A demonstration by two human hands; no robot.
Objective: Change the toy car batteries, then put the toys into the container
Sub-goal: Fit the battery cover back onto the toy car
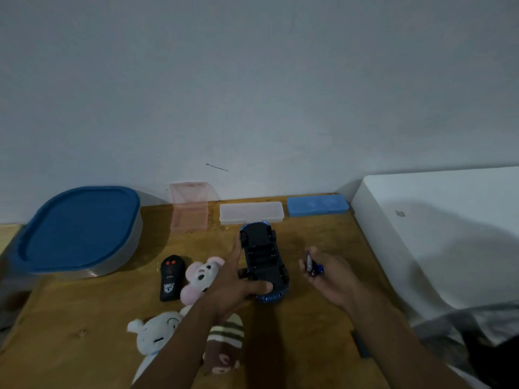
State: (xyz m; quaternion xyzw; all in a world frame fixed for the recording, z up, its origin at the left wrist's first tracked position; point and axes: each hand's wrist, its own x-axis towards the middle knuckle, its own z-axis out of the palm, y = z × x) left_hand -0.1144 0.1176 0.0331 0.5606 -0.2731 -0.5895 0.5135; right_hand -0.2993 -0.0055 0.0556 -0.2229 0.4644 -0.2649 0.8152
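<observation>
Battery swap underway: my left hand (pixel 238 279) grips the flipped toy car (pixel 264 262) mid-counter, right hand (pixel 323 273) pinching batteries (pixel 313 266). Next, probably seat them in the bay.

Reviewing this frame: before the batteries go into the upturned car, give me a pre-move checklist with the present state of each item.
1. Toy car upside down, underside exposed: ok.
2. Left hand steadying the car: ok.
3. Right hand holding batteries: ok.
4. Battery bay empty and cover off: cannot tell, too dark.
5. Battery polarity: cannot tell.
6. Container open for toys: not ok, blue lid is on.
</observation>
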